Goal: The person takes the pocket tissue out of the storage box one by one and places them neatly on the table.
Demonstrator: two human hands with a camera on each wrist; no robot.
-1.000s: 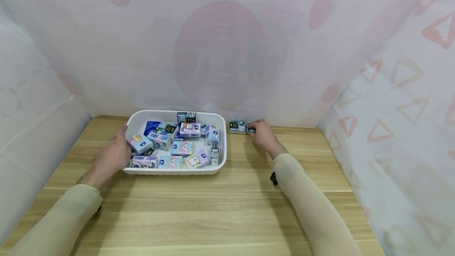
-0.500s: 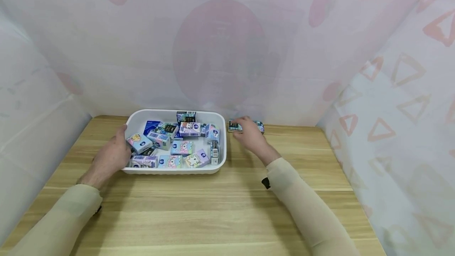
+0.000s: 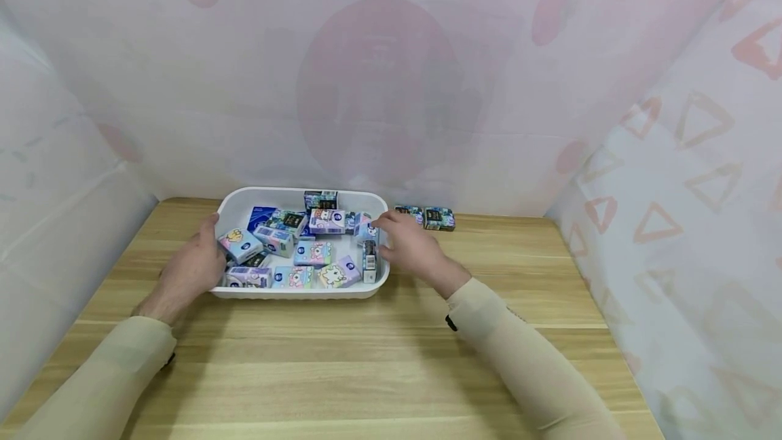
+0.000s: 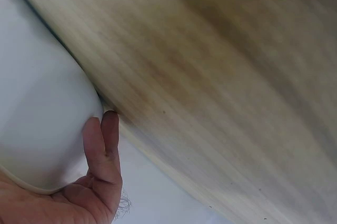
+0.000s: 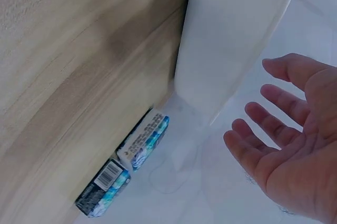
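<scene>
A white plastic tray (image 3: 293,295) holds several small printed tissue packs (image 3: 313,253), lying jumbled in pastel, dark and blue wrappers. My left hand (image 3: 192,270) grips the tray's left side; in the left wrist view its fingers (image 4: 102,142) lie against the outer wall. Over the tray's right rim hovers my right hand (image 3: 415,246), its fingers loosely bent and holding nothing in the right wrist view. Behind that hand, two dark floral tissue packs (image 3: 439,218) lie end to end on the table. They also show in the right wrist view as black-and-blue packs (image 5: 143,137).
The wooden table (image 3: 366,358) ends at a pale pink printed back sheet (image 3: 379,87). Patterned sheets (image 3: 690,189) close off the right and left sides. The tray stands near the back edge.
My right hand has moved left from the two dark packs to the tray's right rim, uncovering them; they now sit aligned end to end. The left hand and the tray have stayed put.
</scene>
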